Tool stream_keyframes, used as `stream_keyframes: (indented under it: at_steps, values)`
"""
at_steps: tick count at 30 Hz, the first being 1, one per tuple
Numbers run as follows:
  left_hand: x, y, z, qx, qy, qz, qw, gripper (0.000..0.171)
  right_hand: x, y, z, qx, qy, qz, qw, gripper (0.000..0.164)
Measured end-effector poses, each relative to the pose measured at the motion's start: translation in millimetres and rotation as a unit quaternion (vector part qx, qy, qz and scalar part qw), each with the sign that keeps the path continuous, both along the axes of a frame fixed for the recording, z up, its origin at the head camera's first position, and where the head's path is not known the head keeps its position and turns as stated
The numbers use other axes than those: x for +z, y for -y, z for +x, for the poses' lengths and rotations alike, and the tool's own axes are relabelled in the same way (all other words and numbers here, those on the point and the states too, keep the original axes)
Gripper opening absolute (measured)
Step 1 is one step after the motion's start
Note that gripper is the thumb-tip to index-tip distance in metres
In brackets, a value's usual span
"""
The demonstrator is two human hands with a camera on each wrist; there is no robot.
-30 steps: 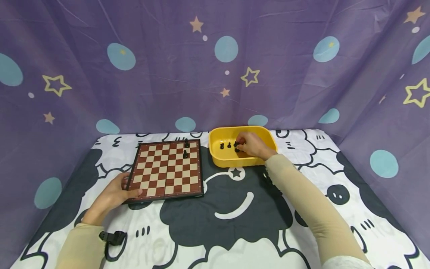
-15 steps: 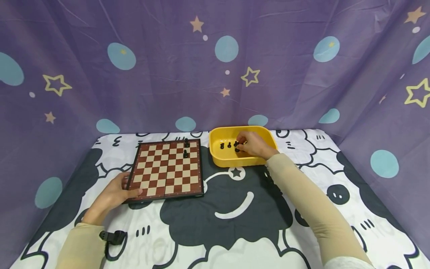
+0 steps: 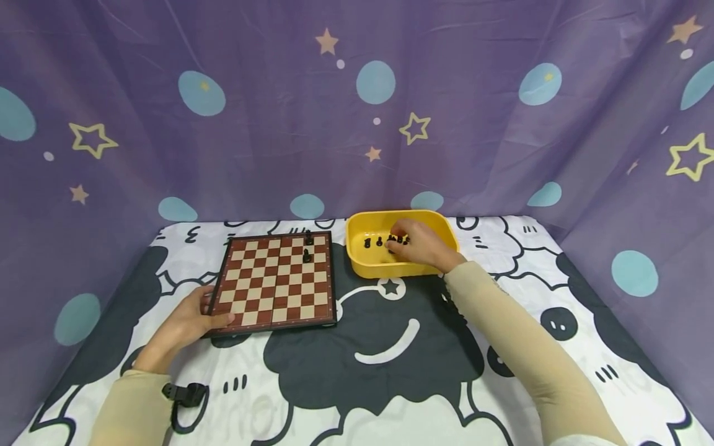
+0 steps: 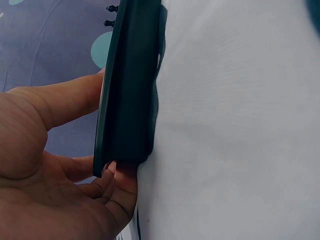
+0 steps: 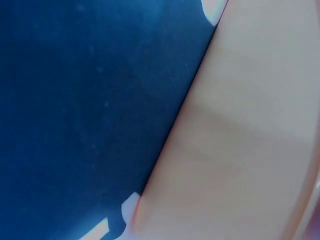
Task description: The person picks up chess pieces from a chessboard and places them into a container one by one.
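My left hand (image 3: pixel 192 317) grips the near left corner of a brown-and-cream chessboard (image 3: pixel 262 282), thumb on top. In the left wrist view, the left hand (image 4: pixel 65 145) has its thumb over the dark edge of the board (image 4: pixel 132 90) and fingers around its end. Two black chess pieces (image 3: pixel 307 256) stand near the board's far right. Inside the yellow basin (image 3: pixel 385 271), my right hand (image 3: pixel 421 244) pinches a black chess piece (image 3: pixel 392 238) with thumb and fingers, partly hidden. Several more black chess pieces (image 3: pixel 367 243) lie around the fingertips.
The basin stands right of the board, near the table's back edge. A cartoon-print cloth (image 3: pixel 385 378) covers the table. Behind hangs a purple curtain (image 3: pixel 251 142). A black strap (image 3: pixel 189 394) is on the left sleeve. The right wrist view shows mostly blurred dark cloth (image 5: pixel 90 100).
The right hand's fingers have shifted slightly within the basin, and more black pieces show beneath them. The left hand and the board keep their place.
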State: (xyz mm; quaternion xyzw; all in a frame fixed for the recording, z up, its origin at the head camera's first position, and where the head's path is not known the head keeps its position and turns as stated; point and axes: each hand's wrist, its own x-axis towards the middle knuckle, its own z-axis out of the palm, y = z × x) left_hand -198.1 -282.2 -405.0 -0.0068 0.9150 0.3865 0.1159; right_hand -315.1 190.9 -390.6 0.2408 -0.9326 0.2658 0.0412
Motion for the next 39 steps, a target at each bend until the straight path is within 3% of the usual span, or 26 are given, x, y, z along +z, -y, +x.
stream_keyframes:
  at_steps: [12, 19, 26, 39]
  values:
    - [0.3, -0.7, 0.8, 0.003, 0.002, 0.000, 1.0000, 0.095, 7.6, 20.4, 25.2, 0.022, -0.019, -0.001, 1.000, 0.034]
    - [-0.9, -0.1, -0.3, 0.005, 0.002, -0.004, 1.0000, 0.096, 9.4, 39.2, 34.4, 0.054, -0.052, -0.007, 0.997, 0.032]
    - [-1.5, 0.4, -0.8, 0.006, 0.000, -0.007, 1.0000, 0.095, 8.8, 63.0, 39.8, 0.079, -0.086, -0.004, 0.993, 0.028]
    - [-0.3, 0.3, -0.7, 0.002, -0.002, -0.003, 1.0000, 0.095, 7.0, 103.9, 37.2, 0.107, -0.089, -0.008, 0.990, 0.028]
